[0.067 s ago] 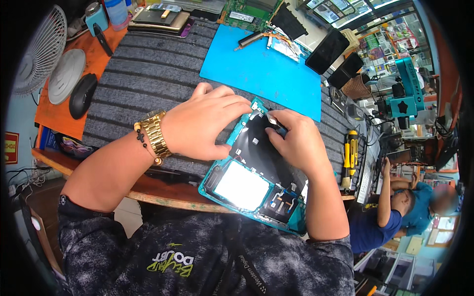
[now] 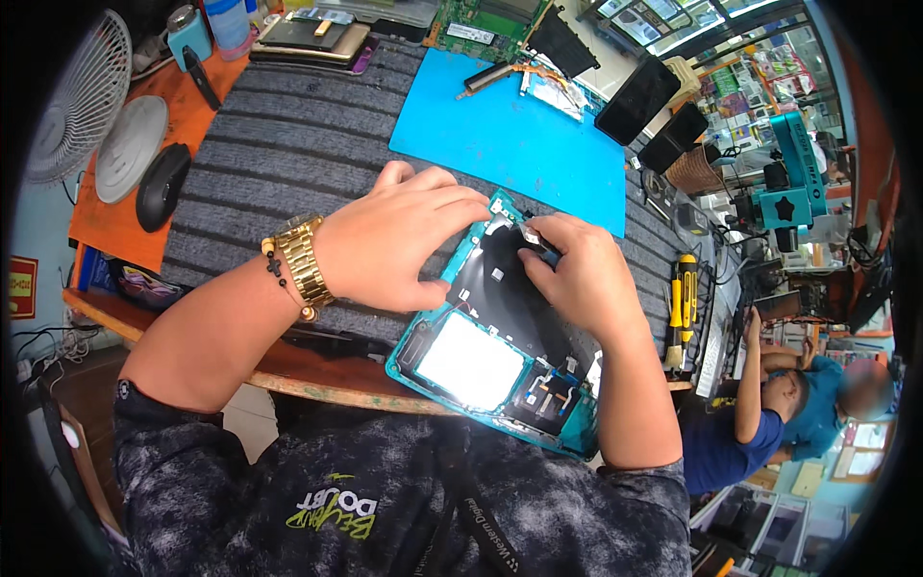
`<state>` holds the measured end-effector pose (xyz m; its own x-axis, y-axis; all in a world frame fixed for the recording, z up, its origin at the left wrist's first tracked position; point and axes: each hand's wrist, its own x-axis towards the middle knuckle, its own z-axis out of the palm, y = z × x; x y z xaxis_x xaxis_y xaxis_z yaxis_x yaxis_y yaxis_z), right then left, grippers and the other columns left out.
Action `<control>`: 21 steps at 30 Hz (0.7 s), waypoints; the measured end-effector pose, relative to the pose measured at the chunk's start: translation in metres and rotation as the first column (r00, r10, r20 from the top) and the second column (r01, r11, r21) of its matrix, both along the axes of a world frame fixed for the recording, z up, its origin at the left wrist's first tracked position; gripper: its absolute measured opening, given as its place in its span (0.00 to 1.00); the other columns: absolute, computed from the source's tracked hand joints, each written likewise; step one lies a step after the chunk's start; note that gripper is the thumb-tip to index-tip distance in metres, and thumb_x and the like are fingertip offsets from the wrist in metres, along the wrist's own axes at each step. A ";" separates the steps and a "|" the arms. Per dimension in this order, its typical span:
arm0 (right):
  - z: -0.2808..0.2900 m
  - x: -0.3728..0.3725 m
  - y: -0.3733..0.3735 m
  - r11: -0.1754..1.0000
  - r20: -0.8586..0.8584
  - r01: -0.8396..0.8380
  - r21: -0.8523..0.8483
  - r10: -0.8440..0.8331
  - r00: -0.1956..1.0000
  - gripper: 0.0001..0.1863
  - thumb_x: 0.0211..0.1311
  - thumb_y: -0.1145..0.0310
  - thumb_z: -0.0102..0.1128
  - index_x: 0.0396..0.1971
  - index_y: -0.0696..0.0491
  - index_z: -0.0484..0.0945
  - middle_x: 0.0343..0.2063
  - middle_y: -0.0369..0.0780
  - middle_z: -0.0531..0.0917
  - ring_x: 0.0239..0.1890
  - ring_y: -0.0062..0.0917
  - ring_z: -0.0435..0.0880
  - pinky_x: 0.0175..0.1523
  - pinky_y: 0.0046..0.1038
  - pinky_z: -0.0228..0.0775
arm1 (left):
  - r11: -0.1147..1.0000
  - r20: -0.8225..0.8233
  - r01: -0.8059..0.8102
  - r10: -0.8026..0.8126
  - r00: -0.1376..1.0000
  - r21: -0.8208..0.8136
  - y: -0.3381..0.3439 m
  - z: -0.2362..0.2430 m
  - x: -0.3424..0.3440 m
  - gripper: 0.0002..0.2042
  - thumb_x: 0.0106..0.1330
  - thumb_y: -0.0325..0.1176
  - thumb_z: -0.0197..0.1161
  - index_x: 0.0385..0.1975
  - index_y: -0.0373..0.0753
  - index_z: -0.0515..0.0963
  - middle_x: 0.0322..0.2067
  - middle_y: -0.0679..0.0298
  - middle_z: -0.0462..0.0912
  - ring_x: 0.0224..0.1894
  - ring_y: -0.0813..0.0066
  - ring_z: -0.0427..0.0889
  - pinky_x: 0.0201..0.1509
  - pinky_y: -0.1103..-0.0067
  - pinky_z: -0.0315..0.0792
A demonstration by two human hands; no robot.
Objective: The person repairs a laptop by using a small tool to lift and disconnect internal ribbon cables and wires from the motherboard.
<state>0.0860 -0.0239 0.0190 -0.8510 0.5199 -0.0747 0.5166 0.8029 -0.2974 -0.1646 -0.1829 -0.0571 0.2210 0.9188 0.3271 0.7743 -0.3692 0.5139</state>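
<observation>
While you stand close to the bench, the lanyard (image 2: 461, 490) hangs down the front of your dark mottled shirt (image 2: 240, 490). Directly ahead, the teal device casing (image 2: 510, 313) lies at a slant, its interior facing up and its near end extending past the wooden bench edge (image 2: 312, 373) toward your torso. A bright white rectangular panel (image 2: 471, 363) occupies the near left part of the casing, beside small connectors and ribbon cables (image 2: 546, 396). Your left hand (image 2: 389, 245), below a gold watch (image 2: 304, 262), spans the left rim of the casing: the thumb and fingers are spread wide, the thumb on the rim and the fingertips at the far corner, without closing around any part. Your right hand (image 2: 585, 279) is bent over the far right part of the casing, thumb and index finger close together with a narrow gap; a small silvery piece (image 2: 531, 235) shows at their tips, but you cannot tell whether it is pinched. To the right lie yellow-and-black screwdrivers (image 2: 684, 298) and a brush (image 2: 675, 356). Beneath the work is a grey ribbed mat (image 2: 298, 159); beyond your hands, a blue mat (image 2: 514, 135) rests on it. Farther off, a green circuit board (image 2: 481, 27) lies at the far edge.
</observation>
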 end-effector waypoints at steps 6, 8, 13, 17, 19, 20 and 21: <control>0.003 -0.004 0.012 0.994 -0.092 -0.039 -0.104 0.029 0.995 0.22 0.68 0.70 0.82 0.61 0.58 0.94 0.54 0.54 0.96 0.53 0.53 0.97 0.60 0.45 0.89 | 0.997 -0.013 -0.006 0.005 1.000 -0.073 0.007 0.007 -0.005 0.44 0.61 0.42 0.83 0.80 0.39 0.76 0.80 0.56 0.82 0.78 0.51 0.78 0.82 0.53 0.62; 0.003 -0.003 0.017 0.991 -0.073 -0.033 -0.132 0.023 0.997 0.24 0.68 0.69 0.82 0.62 0.58 0.94 0.54 0.55 0.97 0.54 0.53 0.97 0.61 0.45 0.89 | 0.995 -0.010 -0.014 0.013 1.000 -0.094 0.008 0.013 -0.003 0.45 0.61 0.42 0.83 0.82 0.40 0.75 0.80 0.56 0.82 0.79 0.51 0.77 0.83 0.53 0.61; -0.003 -0.012 0.024 0.990 -0.130 -0.050 -0.135 0.033 0.991 0.25 0.66 0.68 0.85 0.61 0.60 0.94 0.49 0.56 0.96 0.49 0.52 0.97 0.58 0.46 0.88 | 0.969 -0.036 -0.053 0.045 0.998 -0.243 0.014 0.031 0.003 0.46 0.61 0.39 0.83 0.84 0.41 0.75 0.80 0.56 0.82 0.83 0.49 0.74 0.87 0.51 0.59; -0.007 -0.019 0.028 0.970 -0.115 -0.030 -0.243 0.002 0.993 0.22 0.68 0.64 0.80 0.57 0.60 0.93 0.50 0.59 0.95 0.54 0.60 0.95 0.62 0.52 0.88 | 0.935 -0.058 -0.115 0.101 0.993 -0.337 0.017 0.041 0.010 0.46 0.62 0.36 0.82 0.84 0.42 0.74 0.79 0.55 0.82 0.83 0.48 0.74 0.87 0.51 0.60; -0.008 -0.020 0.028 0.971 -0.114 -0.004 -0.238 -0.024 0.993 0.21 0.69 0.64 0.79 0.56 0.61 0.93 0.49 0.60 0.94 0.54 0.60 0.95 0.61 0.52 0.88 | 0.933 -0.071 -0.133 0.116 0.991 -0.335 0.018 0.043 0.014 0.45 0.62 0.34 0.82 0.84 0.42 0.75 0.78 0.55 0.83 0.83 0.48 0.74 0.87 0.52 0.61; -0.008 -0.020 0.027 0.971 -0.106 0.012 -0.240 -0.039 0.994 0.21 0.69 0.64 0.79 0.55 0.62 0.93 0.49 0.60 0.94 0.53 0.60 0.95 0.61 0.52 0.88 | 0.930 -0.074 -0.142 0.124 0.990 -0.339 0.017 0.043 0.014 0.45 0.62 0.33 0.82 0.84 0.42 0.75 0.77 0.54 0.83 0.83 0.48 0.74 0.87 0.52 0.61; -0.008 -0.021 0.026 0.973 -0.123 0.006 -0.231 -0.035 0.992 0.22 0.68 0.65 0.81 0.56 0.62 0.93 0.47 0.59 0.95 0.50 0.57 0.95 0.59 0.50 0.87 | 0.937 -0.062 -0.137 0.124 0.990 -0.320 0.015 0.043 0.014 0.45 0.62 0.32 0.82 0.84 0.42 0.75 0.77 0.54 0.84 0.83 0.49 0.74 0.87 0.52 0.61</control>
